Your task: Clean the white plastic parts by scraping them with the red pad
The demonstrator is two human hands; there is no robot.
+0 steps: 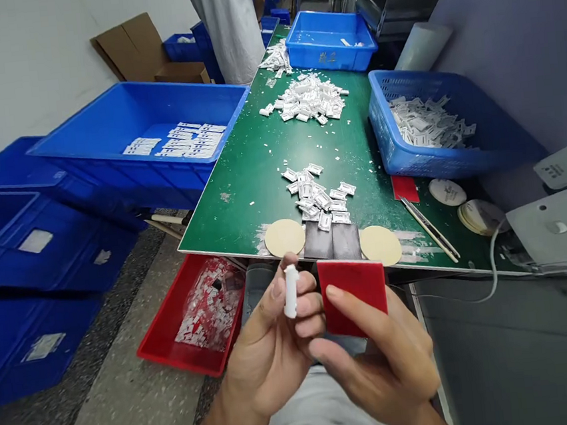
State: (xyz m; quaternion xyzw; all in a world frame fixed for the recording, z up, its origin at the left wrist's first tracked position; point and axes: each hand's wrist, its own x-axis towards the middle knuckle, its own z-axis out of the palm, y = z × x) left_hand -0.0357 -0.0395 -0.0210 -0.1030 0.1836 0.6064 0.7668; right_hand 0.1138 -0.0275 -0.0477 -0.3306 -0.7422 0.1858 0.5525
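Between the thumb and fingers of my left hand [271, 347] is a small white plastic part [291, 292], held upright with a narrow, notched top. My right hand [382, 356] grips a flat red square pad [354, 292], its index finger lying across the front. Both hands are close together, just before the table's near edge. Beyond them, a small heap of white plastic pieces [317, 196] lies on the green table [240, 183]. Two dark blocks [332, 240] sit at the edge, flanked by a left round cream disc [284, 238] and a right round cream disc [380, 245].
A larger white heap [310, 98] lies farther back, before a blue bin [332, 61]. At right are a blue basket [421, 159], a cutter-like tool [430, 228] and a white device [556, 230]. Left stand a blue tub [143, 162] and a red bin [178, 363]. A person [230, 30] stands behind.
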